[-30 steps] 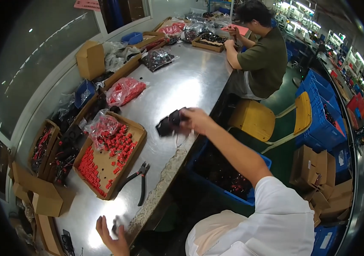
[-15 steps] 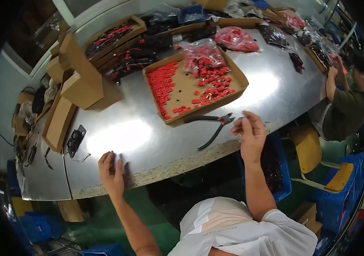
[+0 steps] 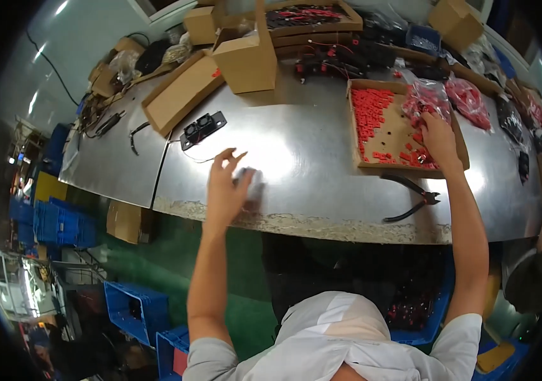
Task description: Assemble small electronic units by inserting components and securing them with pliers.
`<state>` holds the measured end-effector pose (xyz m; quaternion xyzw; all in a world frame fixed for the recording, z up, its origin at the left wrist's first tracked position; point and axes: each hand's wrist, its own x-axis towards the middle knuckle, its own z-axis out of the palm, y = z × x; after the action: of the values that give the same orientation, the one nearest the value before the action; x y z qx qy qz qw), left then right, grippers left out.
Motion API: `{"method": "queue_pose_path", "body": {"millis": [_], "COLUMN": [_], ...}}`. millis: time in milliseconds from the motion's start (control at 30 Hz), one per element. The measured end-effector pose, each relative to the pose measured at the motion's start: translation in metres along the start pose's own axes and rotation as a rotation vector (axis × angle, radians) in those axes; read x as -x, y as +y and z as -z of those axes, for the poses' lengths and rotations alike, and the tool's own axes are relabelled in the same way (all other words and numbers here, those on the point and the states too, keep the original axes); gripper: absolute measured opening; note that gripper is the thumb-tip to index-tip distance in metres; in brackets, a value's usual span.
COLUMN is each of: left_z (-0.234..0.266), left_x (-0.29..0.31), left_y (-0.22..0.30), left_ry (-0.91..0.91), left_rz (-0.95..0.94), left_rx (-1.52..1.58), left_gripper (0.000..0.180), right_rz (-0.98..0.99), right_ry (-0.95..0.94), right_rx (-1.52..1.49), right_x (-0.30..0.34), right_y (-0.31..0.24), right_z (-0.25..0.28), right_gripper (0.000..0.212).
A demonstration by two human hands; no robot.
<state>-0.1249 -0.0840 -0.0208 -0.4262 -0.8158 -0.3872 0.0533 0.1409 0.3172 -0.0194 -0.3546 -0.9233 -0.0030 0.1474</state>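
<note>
My right hand [image 3: 440, 141] reaches into a shallow cardboard tray [image 3: 404, 170], over a loose heap of small red plastic parts [image 3: 404, 156] beside a clear bag [image 3: 429, 94] of the same parts. Its fingertips are hidden, so any grip cannot be seen. More red parts [image 3: 369, 114] lie packed in rows along the tray's left side. My left hand [image 3: 225, 190] hovers above the metal table [image 3: 315, 165], fingers apart and holding nothing. Nearest to it is a black plate with two small fans [image 3: 203, 130] and thin wires. Black-handled cutting pliers [image 3: 417, 198] lie spread open in front of the tray.
Behind the fans stand a long cardboard tray [image 3: 179, 95] and an upright cardboard box [image 3: 245, 60]. Another bag of red parts [image 3: 468, 100] sits right of the tray. Blue crates [image 3: 134, 311] are on the green floor. At the far right, a co-worker [image 3: 534, 279] is partly visible.
My right hand has moved from beside the pliers into the tray. My left hand has come nearer the fans. The view has turned left, shifting the scene rightward.
</note>
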Motion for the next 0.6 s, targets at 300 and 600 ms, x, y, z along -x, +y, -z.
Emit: {"method": "queue_pose_path", "body": {"millis": [300, 600], "left_z": [0.065, 0.037], "left_x": [-0.112, -0.088], "left_y": [-0.138, -0.032], "left_ry": [-0.226, 0.172], "left_rz": [0.055, 0.249], "left_rx": [-0.489, 0.756], "left_gripper": [0.073, 0.055], "right_rz": [-0.15, -0.342], "right_ry": [0.215, 0.139], "right_rx": [-1.385, -1.975], "right_x": [0.1, 0.174], "right_y": [-0.084, -0.114], "right_z": [0.048, 0.011], "right_gripper": [0.016, 0.022]}}
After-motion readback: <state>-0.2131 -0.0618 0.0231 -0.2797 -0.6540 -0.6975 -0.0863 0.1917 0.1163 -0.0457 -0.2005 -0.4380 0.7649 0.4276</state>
